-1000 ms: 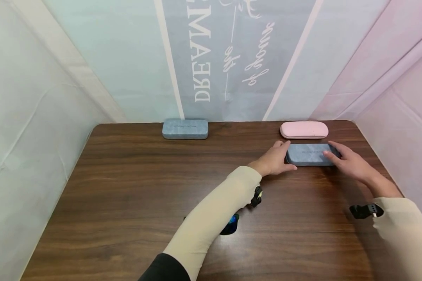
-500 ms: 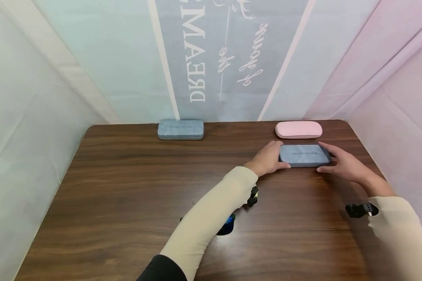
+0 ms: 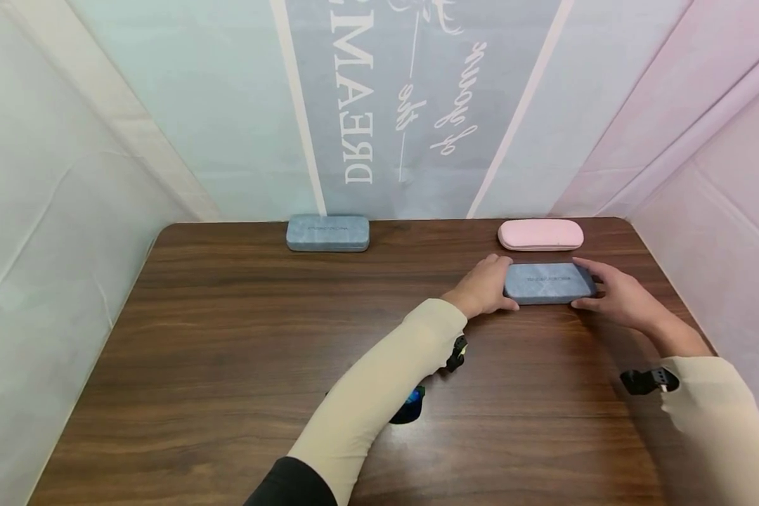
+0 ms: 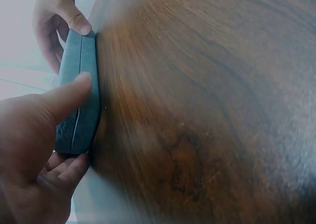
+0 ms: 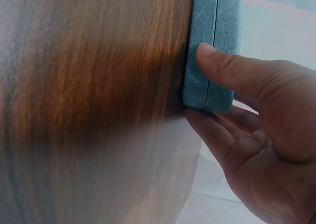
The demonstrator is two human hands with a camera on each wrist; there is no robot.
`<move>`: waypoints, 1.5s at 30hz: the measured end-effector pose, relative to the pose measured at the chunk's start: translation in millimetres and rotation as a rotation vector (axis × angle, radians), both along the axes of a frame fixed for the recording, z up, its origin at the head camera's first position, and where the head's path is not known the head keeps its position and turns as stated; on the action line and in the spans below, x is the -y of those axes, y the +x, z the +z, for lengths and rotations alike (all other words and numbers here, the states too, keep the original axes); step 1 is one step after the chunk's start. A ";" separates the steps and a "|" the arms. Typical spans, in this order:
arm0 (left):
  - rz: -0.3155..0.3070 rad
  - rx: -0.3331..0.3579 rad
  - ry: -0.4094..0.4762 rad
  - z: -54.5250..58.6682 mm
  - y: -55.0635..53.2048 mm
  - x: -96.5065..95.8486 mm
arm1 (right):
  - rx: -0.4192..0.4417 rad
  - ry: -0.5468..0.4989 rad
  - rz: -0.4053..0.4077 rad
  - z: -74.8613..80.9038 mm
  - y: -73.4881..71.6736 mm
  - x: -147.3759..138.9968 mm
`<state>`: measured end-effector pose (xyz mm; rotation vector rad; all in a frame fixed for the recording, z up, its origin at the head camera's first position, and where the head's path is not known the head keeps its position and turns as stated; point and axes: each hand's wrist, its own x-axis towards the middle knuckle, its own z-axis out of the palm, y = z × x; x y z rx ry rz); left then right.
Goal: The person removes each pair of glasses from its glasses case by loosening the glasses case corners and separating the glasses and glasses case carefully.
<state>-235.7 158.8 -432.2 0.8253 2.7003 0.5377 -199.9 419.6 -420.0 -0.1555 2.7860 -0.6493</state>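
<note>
Head view: we see the left hand (image 3: 483, 287) and right hand (image 3: 625, 298) gripping opposite ends of a blue-grey case (image 3: 549, 284), at three o'clock from the left, nine from the right. Its long axis spans them; neither is nearer. We note mottled sides, a seam, rounded corners. Beyond: at twelve, a smooth pink case (image 3: 540, 235); near nine, a matching blue case (image 3: 327, 233); all round, a wood-grained table (image 3: 259, 337).

White "DREAM" (image 3: 354, 98) runs sideways on the backdrop (image 3: 228, 105) beside unclear script (image 3: 460, 98); the held case (image 3: 549, 283) and left case (image 3: 327, 233) bear illegible print.
</note>
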 end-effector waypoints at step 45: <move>-0.111 0.008 -0.028 21.9 -17.8 41.0 | -0.231 -0.084 0.100 6.3 11.9 34.0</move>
